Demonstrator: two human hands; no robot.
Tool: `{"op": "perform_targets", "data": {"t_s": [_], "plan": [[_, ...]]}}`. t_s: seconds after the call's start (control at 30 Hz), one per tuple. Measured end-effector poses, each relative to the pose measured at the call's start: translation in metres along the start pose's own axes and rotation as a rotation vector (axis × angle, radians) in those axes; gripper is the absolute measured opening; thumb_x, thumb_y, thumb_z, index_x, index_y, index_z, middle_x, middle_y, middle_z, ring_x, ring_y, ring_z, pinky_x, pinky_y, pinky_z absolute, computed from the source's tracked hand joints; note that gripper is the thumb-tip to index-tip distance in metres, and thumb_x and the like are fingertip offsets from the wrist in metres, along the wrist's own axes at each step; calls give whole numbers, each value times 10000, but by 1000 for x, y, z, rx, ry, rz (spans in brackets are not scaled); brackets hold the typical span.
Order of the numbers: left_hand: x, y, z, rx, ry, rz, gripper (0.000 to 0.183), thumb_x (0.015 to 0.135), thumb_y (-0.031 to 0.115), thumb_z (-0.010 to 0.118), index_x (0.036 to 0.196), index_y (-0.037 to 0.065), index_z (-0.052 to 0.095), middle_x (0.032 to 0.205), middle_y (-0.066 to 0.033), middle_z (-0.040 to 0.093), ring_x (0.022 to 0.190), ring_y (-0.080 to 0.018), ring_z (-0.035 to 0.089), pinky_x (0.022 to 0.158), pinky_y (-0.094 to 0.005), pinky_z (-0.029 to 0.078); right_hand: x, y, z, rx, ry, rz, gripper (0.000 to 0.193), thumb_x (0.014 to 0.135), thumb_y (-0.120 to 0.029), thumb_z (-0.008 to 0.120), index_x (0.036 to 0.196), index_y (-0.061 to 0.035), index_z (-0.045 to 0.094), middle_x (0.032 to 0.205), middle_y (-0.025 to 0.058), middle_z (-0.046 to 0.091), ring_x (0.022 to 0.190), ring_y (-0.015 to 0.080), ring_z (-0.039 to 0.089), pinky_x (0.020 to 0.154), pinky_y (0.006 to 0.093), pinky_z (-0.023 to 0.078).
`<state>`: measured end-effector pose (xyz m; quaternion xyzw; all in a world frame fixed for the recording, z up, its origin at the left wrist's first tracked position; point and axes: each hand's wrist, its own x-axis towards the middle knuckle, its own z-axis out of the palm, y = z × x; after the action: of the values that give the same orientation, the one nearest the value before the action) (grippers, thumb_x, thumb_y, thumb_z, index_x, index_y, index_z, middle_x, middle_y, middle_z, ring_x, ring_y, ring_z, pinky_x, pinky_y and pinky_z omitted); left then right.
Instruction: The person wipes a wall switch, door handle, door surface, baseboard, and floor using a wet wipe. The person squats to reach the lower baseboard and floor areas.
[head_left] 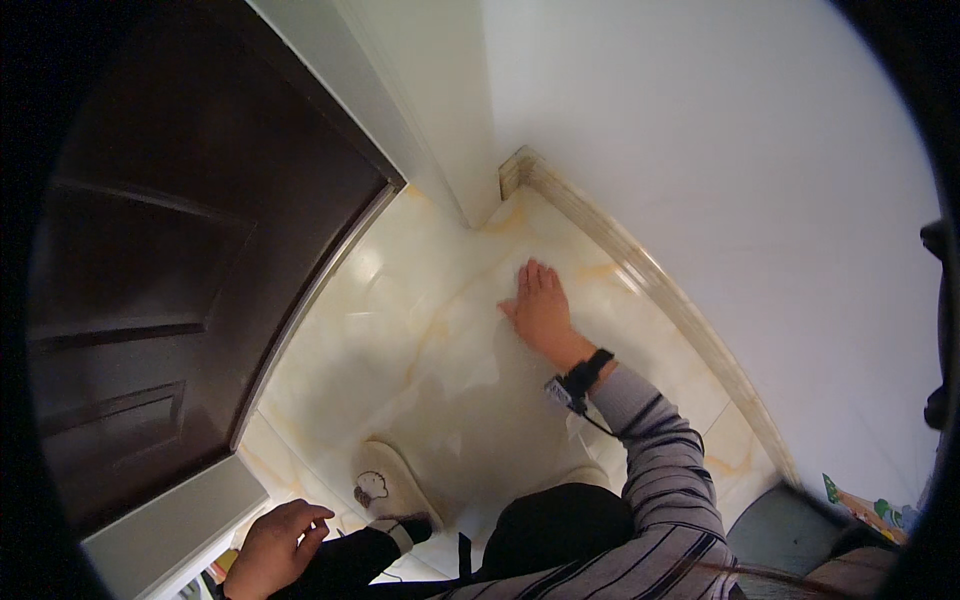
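Note:
My right hand [541,308] reaches over the pale, glossy tiled floor [430,340], palm down and fingers stretched out, with the thumb apart. It appears to lie on the floor or just above it; whether something thin is under the palm I cannot make out. A black strap with a small device [580,382] sits on that wrist, and a cable runs up the striped sleeve [665,450]. At the lower left, my left hand [275,550] rests by my bent knee. Its fingers are loosely bent, a gap shows between them, and I see nothing in it.
A dark brown panelled door [190,260] stands on the left. A white wall [720,170] with a marbled skirting board [640,270] curves along the right. Below me is my light slipper [395,485]. A grey object [780,530] and a colourful printed piece [870,510] are at the lower right.

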<state>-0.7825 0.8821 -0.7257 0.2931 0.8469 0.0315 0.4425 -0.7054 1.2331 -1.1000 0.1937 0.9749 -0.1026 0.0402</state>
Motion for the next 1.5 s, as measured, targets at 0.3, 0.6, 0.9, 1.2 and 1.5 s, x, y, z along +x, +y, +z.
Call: {"op": "perform_targets", "data": {"t_s": [0.3,0.6,0.9,1.2,1.5], "plan": [[-4,-7,0,10,-9,39,181,922,128,633,1089,59,638,961,-134,659,877,-324,651,776,-405,522,54,17,-7,1,44,64,739,974,-494,501,1400,106,436,1490,280,398,1358,395,394,1166,459,269],[1,-9,2,-14,-4,-2,175,920,124,639,1081,57,644,956,-131,661,857,-321,647,767,-404,520,57,29,1,3,83,54,754,953,-492,543,1406,101,433,1495,272,398,1360,381,396,1161,446,281],[-3,-8,0,-25,34,8,170,919,117,634,1081,64,638,953,-126,666,869,-318,656,775,-393,534,20,12,-2,-87,141,4,698,949,-472,552,1348,98,495,1443,270,460,1295,371,458,1117,451,332],[-2,-6,-1,5,9,-9,177,916,115,638,1084,60,637,955,-128,663,864,-324,656,767,-401,526,79,27,-8,-29,166,69,692,935,-463,573,1342,92,504,1458,267,446,1289,381,469,1121,434,344],[-8,-8,4,-55,74,-42,163,891,84,666,1051,59,661,869,-117,647,763,-286,629,697,-382,508,-13,73,-14,-297,-152,204,806,964,-573,457,1425,87,439,1548,247,348,1451,331,310,1214,427,179]]}}
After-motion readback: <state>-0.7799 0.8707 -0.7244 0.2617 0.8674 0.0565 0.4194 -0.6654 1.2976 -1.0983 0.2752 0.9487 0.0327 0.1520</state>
